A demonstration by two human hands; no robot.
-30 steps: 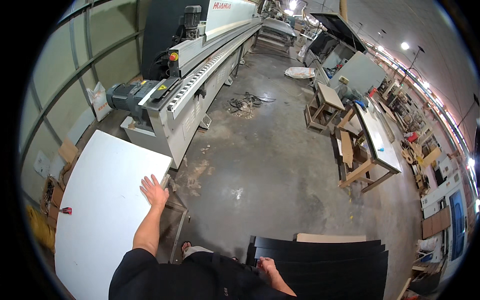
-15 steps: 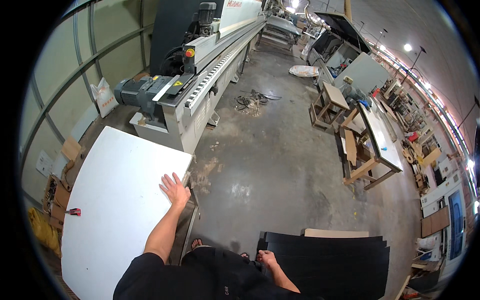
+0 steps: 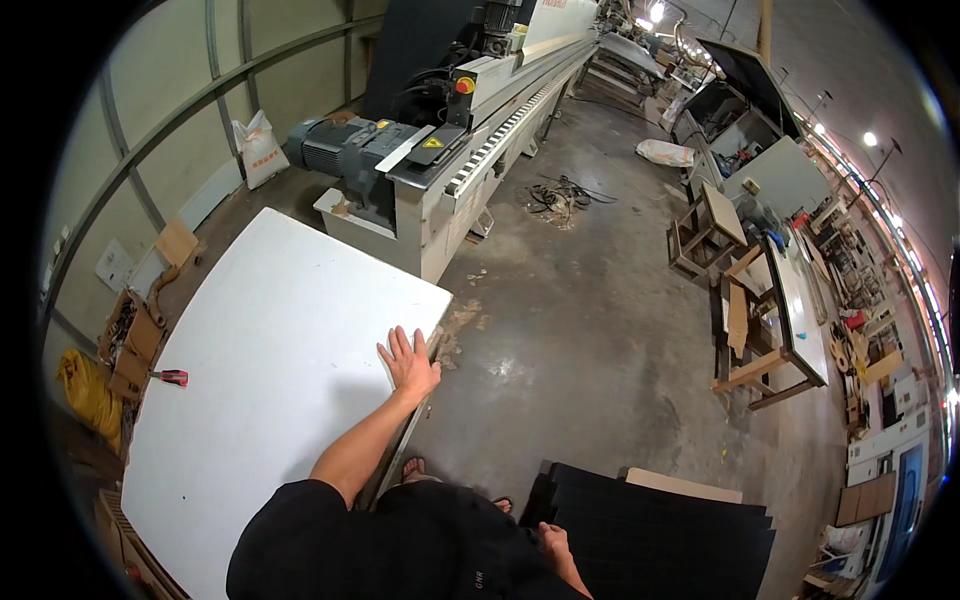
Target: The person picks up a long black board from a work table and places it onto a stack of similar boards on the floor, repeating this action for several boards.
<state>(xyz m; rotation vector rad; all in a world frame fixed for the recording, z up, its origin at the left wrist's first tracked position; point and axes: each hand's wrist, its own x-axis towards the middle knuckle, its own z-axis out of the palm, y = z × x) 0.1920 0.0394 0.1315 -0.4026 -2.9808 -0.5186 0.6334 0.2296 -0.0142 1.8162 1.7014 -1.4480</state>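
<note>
My left hand (image 3: 410, 364) lies on the large white board (image 3: 270, 330), fingers spread, close to the board's right edge. Far over at the board's left edge rests a small red-and-black hand tool (image 3: 170, 377), well away from either hand. My right hand (image 3: 555, 543) hangs low beside my body, fingers curled, at the left edge of a stack of black panels (image 3: 660, 530). Whatever those fingers may hold is hidden. A tan panel (image 3: 685, 485) sticks out along the far side of the black stack.
Ahead stands a long machine (image 3: 440, 200) with a motor (image 3: 335, 150) at its near end. Loose black cables (image 3: 560, 198) lie on the concrete floor. To the right are a small wooden stand (image 3: 722, 215) and a white-topped table (image 3: 795, 310). Cardboard boxes (image 3: 130, 345) and a yellow sack (image 3: 88, 390) sit at left.
The view has shifted, so the whole scene sits farther right and the machine higher. My left hand stays flat on the white board; my right hand remains by the black panels.
</note>
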